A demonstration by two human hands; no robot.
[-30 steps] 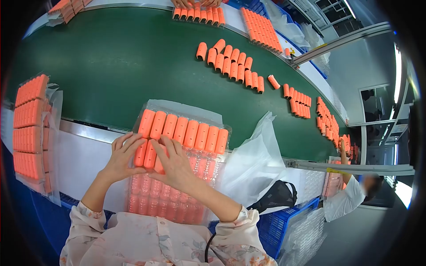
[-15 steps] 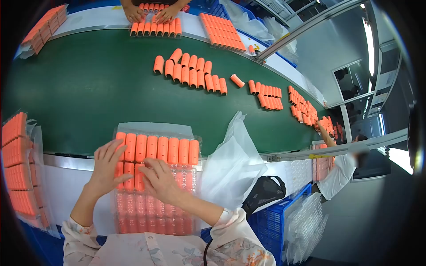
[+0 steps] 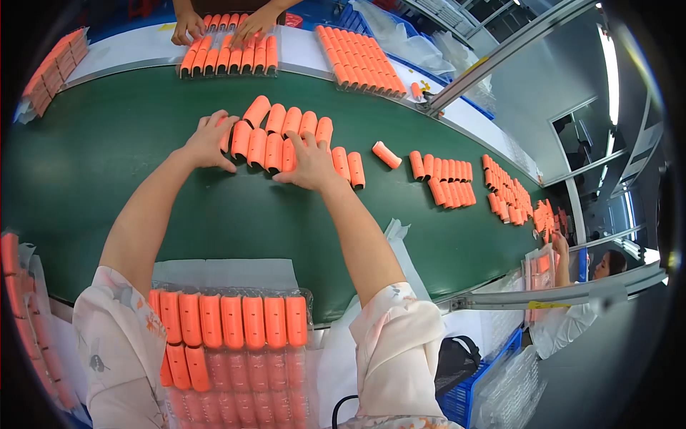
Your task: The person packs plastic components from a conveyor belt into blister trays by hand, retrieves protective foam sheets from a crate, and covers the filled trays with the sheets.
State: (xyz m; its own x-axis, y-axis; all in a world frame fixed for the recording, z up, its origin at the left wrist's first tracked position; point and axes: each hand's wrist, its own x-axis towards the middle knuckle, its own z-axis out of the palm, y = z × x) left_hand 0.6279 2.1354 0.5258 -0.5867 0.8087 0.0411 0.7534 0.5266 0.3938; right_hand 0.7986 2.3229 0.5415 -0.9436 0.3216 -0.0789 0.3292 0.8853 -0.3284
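Observation:
Both my arms reach over the green belt to a double row of orange half-tube shells point(image 3: 257, 146). My left hand point(image 3: 209, 143) curls around the left end of the front row, thumb low and fingers at the top. My right hand point(image 3: 311, 164) grips the same row further right, covering part of it, with several shells between the two hands. Close to my body lies a clear plastic tray point(image 3: 268, 368); its far row is filled with orange shells point(image 3: 232, 322), and a few more fill the left of the second row. My left sleeve hides the tray's left edge.
A co-worker's hands point(image 3: 246, 28) work at another tray across the belt point(image 3: 128, 171). Further shell groups point(image 3: 446, 179) lie rightward, beside one tilted shell point(image 3: 386, 154). Stacked filled trays point(image 3: 32, 322) stand left. A black bag point(image 3: 457, 361) and blue crate point(image 3: 493, 372) are at right.
Both my hands have left the tray and moved forward onto the shells on the belt. The second tray row now shows three shells. The view has shifted, and the co-worker's hands have moved.

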